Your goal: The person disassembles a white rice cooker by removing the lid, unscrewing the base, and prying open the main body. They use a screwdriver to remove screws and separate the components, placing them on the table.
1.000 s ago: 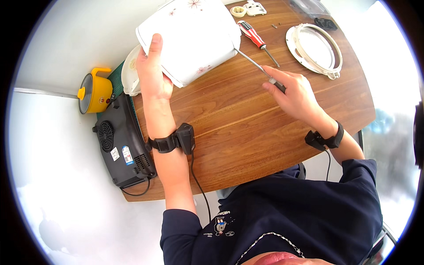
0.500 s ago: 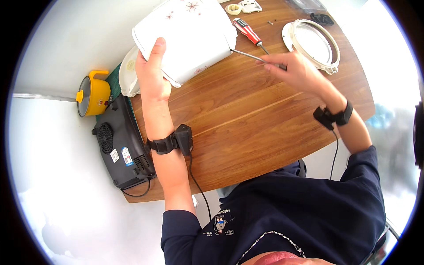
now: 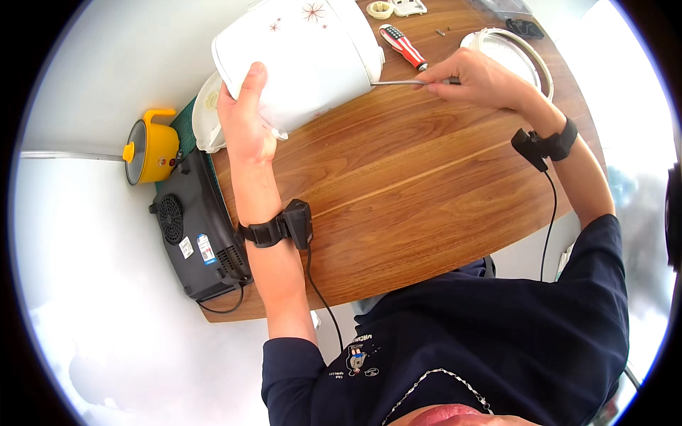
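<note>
A white rice-cooker-like housing (image 3: 312, 60) with reddish flower prints lies tilted on its side at the far middle of the table. My left hand (image 3: 249, 121) grips its left end, the thumb on top and the other fingers hidden behind the edge. In my closed right hand (image 3: 476, 82) is a slim screwdriver (image 3: 398, 83) with a grey metal shaft. Its tip touches the lower right rim of the housing. A second screwdriver (image 3: 403, 46), with a red, white and dark patterned handle, lies just beyond my right fingers.
A white ring-shaped part (image 3: 540, 60) sits partly behind my right hand. Small screws (image 3: 441, 33) and white plastic pieces (image 3: 380, 10) lie at the back. Left stand a yellow pot (image 3: 160, 148), a black upturned appliance (image 3: 195, 227) and a white lid (image 3: 206, 124).
My right hand has moved slightly away from me, bringing the screwdriver's shaft nearly level, its tip still at the rim. The housing has turned slightly. My left hand keeps its hold.
</note>
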`<action>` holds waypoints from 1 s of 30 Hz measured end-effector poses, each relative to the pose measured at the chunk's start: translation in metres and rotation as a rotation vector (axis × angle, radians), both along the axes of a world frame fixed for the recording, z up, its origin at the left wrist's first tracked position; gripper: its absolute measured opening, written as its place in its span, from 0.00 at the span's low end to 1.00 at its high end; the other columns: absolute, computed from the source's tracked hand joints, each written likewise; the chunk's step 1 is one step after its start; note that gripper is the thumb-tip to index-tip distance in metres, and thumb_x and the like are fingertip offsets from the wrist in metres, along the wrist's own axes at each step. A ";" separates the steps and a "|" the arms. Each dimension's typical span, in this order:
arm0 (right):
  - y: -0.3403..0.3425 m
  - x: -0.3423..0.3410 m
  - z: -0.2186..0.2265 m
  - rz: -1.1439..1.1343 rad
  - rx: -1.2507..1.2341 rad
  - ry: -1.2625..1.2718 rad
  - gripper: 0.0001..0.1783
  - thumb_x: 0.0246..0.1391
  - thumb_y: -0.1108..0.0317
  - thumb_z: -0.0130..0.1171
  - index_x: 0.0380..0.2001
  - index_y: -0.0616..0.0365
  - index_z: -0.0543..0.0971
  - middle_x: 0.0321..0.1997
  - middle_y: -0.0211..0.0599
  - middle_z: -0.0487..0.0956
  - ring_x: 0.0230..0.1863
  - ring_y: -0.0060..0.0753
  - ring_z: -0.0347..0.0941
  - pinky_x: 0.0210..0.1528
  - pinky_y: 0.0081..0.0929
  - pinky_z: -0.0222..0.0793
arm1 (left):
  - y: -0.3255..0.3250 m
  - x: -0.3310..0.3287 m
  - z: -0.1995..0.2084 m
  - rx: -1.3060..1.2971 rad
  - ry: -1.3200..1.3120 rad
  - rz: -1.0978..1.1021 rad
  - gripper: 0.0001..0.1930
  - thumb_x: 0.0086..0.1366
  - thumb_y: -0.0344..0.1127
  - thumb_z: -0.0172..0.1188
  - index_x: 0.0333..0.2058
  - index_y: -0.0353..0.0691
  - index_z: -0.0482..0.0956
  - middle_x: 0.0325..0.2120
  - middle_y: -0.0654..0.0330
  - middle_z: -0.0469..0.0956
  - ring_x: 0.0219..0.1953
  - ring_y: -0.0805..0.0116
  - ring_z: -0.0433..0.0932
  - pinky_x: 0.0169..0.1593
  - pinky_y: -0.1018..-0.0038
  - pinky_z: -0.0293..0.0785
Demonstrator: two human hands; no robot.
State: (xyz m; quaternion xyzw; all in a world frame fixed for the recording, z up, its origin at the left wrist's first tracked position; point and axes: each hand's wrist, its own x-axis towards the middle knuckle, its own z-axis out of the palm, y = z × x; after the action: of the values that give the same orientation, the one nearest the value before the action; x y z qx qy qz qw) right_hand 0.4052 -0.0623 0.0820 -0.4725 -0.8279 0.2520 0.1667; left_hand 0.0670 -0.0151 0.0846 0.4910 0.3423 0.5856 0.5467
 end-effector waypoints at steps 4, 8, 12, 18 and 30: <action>-0.010 -0.004 -0.012 -0.031 0.063 0.017 0.14 0.62 0.66 0.60 0.49 0.56 0.86 0.30 0.43 0.85 0.26 0.34 0.78 0.35 0.29 0.73 | 0.001 0.001 0.001 0.006 -0.010 -0.020 0.25 0.71 0.34 0.61 0.62 0.27 0.69 0.57 0.50 0.77 0.57 0.60 0.78 0.59 0.64 0.75; -0.018 -0.012 -0.022 -0.081 0.094 -0.024 0.15 0.64 0.60 0.59 0.48 0.53 0.86 0.30 0.44 0.85 0.27 0.45 0.79 0.34 0.36 0.76 | -0.003 0.003 0.003 0.008 0.017 -0.016 0.25 0.71 0.34 0.61 0.62 0.27 0.69 0.56 0.50 0.77 0.57 0.60 0.78 0.60 0.64 0.75; -0.031 -0.023 -0.020 -0.195 0.067 0.053 0.15 0.65 0.60 0.58 0.48 0.54 0.86 0.26 0.45 0.83 0.26 0.47 0.78 0.33 0.39 0.74 | -0.001 0.006 0.002 0.015 0.009 0.020 0.25 0.71 0.34 0.61 0.62 0.26 0.68 0.57 0.50 0.76 0.57 0.60 0.77 0.60 0.64 0.74; -0.061 -0.054 -0.028 -0.397 -0.090 0.189 0.16 0.66 0.60 0.56 0.48 0.56 0.83 0.24 0.47 0.81 0.27 0.51 0.78 0.35 0.42 0.73 | -0.001 0.008 0.001 0.025 -0.019 0.012 0.25 0.71 0.33 0.61 0.62 0.26 0.68 0.57 0.50 0.76 0.57 0.60 0.77 0.61 0.64 0.73; -0.080 -0.098 -0.045 -0.424 -0.205 0.484 0.15 0.73 0.58 0.48 0.46 0.61 0.68 0.28 0.52 0.79 0.33 0.58 0.77 0.38 0.48 0.71 | 0.001 0.015 -0.003 0.030 -0.033 0.033 0.25 0.71 0.33 0.61 0.62 0.26 0.68 0.58 0.50 0.75 0.58 0.60 0.76 0.62 0.65 0.72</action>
State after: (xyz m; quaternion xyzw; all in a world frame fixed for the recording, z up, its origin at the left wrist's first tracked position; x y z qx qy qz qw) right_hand 0.3069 -0.1426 0.0372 -0.5748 -0.6179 0.3987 0.3589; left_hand 0.0823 -0.0137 0.0813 0.4839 0.3323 0.6075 0.5350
